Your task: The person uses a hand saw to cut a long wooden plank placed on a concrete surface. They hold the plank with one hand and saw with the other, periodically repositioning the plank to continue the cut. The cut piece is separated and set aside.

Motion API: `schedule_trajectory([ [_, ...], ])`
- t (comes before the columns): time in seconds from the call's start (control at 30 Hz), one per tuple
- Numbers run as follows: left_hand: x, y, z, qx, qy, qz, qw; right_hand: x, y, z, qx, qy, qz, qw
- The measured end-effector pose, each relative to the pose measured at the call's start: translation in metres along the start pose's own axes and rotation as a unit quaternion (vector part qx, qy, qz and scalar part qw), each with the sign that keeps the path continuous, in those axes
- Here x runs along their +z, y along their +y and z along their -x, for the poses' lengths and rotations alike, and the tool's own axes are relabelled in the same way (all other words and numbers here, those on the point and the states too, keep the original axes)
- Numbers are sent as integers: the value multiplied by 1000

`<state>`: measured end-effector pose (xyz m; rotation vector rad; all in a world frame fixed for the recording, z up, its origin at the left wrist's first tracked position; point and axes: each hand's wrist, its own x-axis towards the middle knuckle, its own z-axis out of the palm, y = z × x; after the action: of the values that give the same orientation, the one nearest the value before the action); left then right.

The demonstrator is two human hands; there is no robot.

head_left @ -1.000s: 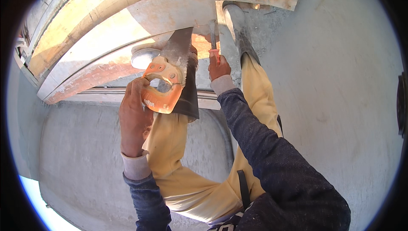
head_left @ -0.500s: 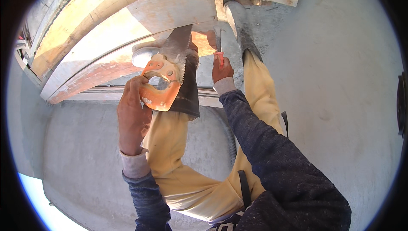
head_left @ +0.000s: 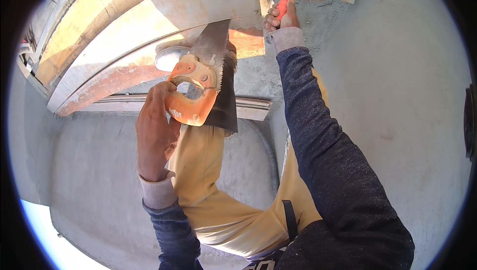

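Note:
My left hand [head_left: 157,132] grips the rear edge of a handsaw's orange handle between thumb and fingers. The handsaw [head_left: 196,93] has its toothed edge to the right and its dark blade [head_left: 212,41] running up and away, the far end against the boards. Further away, at the upper right, my right hand [head_left: 286,20] is closed round a tool with a red handle [head_left: 283,7] and a thin metal shaft pointing away. This tool is apart from the saw teeth. Whether it is a file or a screwdriver cannot be made out.
Large pale wooden boards [head_left: 114,53] lie across the far left. A rounded silvery object [head_left: 170,59] sits beside the saw. My dark boot [head_left: 226,106] stands behind the blade. A ribbed hose [head_left: 272,163] curves over the grey concrete floor [head_left: 382,121].
My right hand has moved away and to the right with the red-handled tool, from near the saw blade to the board's edge. The saw and my left hand have barely shifted.

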<state>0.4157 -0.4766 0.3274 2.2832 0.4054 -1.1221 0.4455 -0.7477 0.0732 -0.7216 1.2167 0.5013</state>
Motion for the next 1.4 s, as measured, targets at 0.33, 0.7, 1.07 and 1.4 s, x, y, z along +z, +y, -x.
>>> schedule_trajectory([
  [0.33,12,5,2,3,19,32,999,-25,-146,-131,-253,113,724,632],
  [0.7,44,53,6,29,59,119,991,10,-149,-15,-280,-97,716,631],
  [1.07,74,46,12,22,112,269,956,107,-65,209,-198,-399,842,305],
  [1.4,142,4,-31,-241,123,572,775,116,-63,191,-253,-307,889,226],
])
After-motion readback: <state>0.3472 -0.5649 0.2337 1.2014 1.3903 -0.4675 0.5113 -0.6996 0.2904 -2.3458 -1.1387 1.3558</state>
